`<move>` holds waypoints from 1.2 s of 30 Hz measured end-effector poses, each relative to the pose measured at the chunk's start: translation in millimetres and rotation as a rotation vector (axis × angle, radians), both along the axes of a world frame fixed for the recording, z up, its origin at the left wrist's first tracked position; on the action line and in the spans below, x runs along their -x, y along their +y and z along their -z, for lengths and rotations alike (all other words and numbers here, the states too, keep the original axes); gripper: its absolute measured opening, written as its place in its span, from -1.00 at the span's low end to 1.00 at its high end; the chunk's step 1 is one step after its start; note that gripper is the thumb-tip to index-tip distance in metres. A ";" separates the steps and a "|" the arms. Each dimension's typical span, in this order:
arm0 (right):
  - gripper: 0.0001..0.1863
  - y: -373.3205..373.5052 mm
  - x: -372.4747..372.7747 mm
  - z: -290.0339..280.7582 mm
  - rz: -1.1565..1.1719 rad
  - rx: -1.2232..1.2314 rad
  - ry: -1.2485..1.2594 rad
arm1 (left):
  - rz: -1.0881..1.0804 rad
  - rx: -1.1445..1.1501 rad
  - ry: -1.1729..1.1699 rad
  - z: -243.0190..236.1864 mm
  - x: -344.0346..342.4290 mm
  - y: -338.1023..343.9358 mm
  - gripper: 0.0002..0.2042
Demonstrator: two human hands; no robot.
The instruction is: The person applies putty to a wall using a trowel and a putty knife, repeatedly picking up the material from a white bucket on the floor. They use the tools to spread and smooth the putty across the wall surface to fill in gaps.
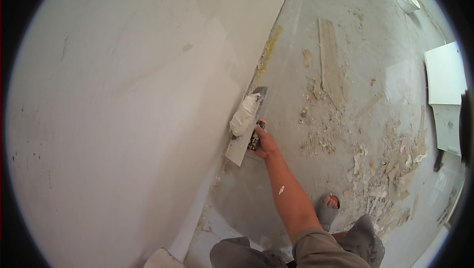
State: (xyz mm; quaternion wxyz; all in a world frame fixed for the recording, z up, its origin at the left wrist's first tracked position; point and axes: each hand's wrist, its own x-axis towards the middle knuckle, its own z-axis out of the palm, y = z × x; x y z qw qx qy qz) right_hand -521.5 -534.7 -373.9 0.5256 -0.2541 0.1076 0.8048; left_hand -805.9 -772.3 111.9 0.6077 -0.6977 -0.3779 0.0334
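Observation:
My right hand (pixel 266 143) is closed round the dark patterned handle (pixel 255 137), with orange ends, of a plastering trowel. The long metal trowel blade (pixel 237 150) is tilted beside the foot of the wall. A thick lump of off-white putty (pixel 244 115) lies on the blade. Close on the left is the pale plastered wall (pixel 123 95), with dark scuffs and patchy smooth areas. A small white smear (pixel 281 189) sticks to my right forearm. My left hand is out of view.
Torn scraps and crumbled debris (pixel 380 179) litter the grey floor at the right. A flat board strip (pixel 330 56) lies farther off. White panels (pixel 447 80) stand at the right edge, a white bucket (pixel 408 1) at the far right. A pale object (pixel 163 259) shows at the lower edge.

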 end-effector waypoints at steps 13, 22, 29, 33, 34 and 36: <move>-0.77 54.4 -24.0 -67.0 0.078 -0.054 -0.207 | 0.213 -0.031 0.005 0.9 -14.3 19.7 -0.87; -0.77 83.2 -65.6 -296.7 0.196 -0.366 -0.259 | 0.101 0.150 -0.060 -12.3 -10.6 -8.3 -0.86; -0.73 66.8 -80.6 -479.1 0.232 -0.559 -0.338 | 0.103 0.246 -0.152 -9.5 -4.9 -19.0 -0.79; -0.72 40.9 -68.0 -541.8 0.238 -0.705 -0.412 | 0.059 0.195 -0.107 -6.9 -5.3 -15.9 -0.95; -0.74 18.4 -64.6 -546.2 0.138 -0.764 -0.327 | 0.054 0.197 -0.116 -4.4 -2.3 -14.9 -0.96; -0.75 -13.7 -58.4 -522.7 0.057 -0.838 -0.196 | 0.056 0.208 -0.137 0.0 1.3 -10.0 -0.98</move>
